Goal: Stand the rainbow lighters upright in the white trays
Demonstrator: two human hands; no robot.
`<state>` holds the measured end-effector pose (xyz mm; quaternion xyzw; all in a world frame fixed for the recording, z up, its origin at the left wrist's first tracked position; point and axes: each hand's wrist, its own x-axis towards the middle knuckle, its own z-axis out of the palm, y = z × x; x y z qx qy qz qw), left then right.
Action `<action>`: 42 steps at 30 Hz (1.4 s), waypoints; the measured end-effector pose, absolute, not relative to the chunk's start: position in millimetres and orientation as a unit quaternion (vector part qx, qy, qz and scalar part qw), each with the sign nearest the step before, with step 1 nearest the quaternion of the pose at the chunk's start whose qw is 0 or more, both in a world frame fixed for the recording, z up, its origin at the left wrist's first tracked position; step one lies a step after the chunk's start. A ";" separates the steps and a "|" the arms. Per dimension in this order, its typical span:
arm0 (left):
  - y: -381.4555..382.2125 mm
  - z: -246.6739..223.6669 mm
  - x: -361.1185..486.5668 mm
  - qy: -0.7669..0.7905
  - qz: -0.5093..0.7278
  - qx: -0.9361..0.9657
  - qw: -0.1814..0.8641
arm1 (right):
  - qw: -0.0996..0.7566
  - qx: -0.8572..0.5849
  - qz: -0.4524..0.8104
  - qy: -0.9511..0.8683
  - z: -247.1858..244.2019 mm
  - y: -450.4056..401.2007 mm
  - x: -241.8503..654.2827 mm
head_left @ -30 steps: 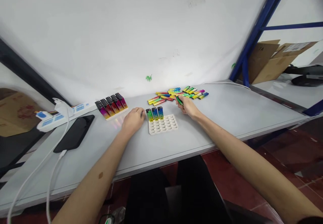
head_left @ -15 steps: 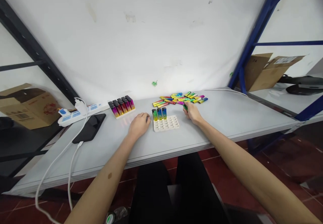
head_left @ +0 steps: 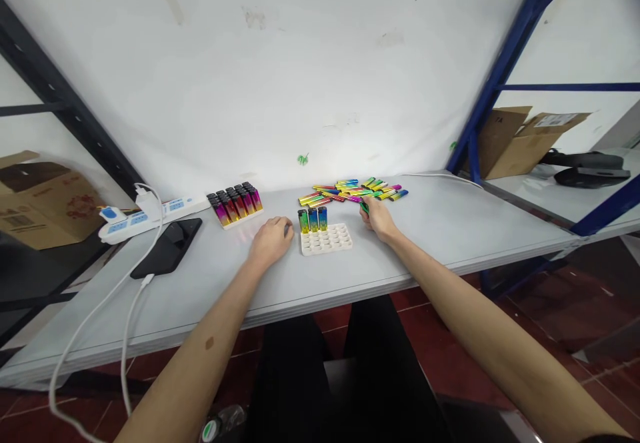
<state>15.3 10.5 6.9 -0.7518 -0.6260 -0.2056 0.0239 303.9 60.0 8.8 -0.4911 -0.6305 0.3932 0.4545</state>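
My right hand (head_left: 377,219) pinches a green lighter (head_left: 365,208) at the near edge of a loose pile of shiny multicoloured lighters (head_left: 345,190). Most of that lighter is hidden by my fingers. My left hand (head_left: 273,238) rests on the table with its fingers curled in; whatever it may hold is hidden. Between my hands lies a white tray with rows of holes (head_left: 327,243). Three lighters stand upright in its back row at the left: a green and yellow one (head_left: 303,221) and two blue and yellow ones (head_left: 318,219).
A second white tray (head_left: 243,220) full of upright purple and red lighters (head_left: 235,204) stands at the back left. Beside it are a power strip (head_left: 150,215), a black phone (head_left: 167,250) and white cables (head_left: 107,290). The wall rises behind the table (head_left: 450,223). Cardboard boxes sit on side shelves.
The view has shifted slightly. My right hand stays at the pile with the green lighter in its fingers, and my left hand stays beside the tray. The three upright lighters have not moved.
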 end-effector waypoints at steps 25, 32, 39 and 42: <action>4.9 12.1 18.0 -0.518 -0.264 -0.813 -0.038 | 0.430 -0.365 0.265 -0.782 7.8 46.9 278.4; 4.7 12.3 18.2 -0.526 -0.268 -0.806 -0.040 | 0.404 -0.425 0.218 -0.780 13.6 42.4 280.3; 4.2 13.0 18.4 -0.526 -0.268 -0.805 -0.050 | 0.308 -0.632 -0.030 -0.710 4.6 86.2 294.7; 5.5 12.2 17.7 -0.529 -0.267 -0.804 -0.055 | 0.244 -0.663 -0.075 -0.704 2.9 97.9 297.1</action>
